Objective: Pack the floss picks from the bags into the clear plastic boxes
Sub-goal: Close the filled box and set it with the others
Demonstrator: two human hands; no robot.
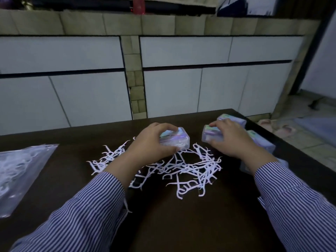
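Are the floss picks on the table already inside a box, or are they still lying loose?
Mostly loose: the floss picks lie scattered on the dark table, outside the box the left hand grips.

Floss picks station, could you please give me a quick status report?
Left hand grips one box; right hand grips another box. Picks loose on table. Bag far left, nothing blocking.

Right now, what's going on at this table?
A person is packing floss picks. The left hand grips one clear box, the right hand grips another box. A loose pile of picks lies on the dark table between the arms. A bag still holding picks lies at left; more boxes sit at right.
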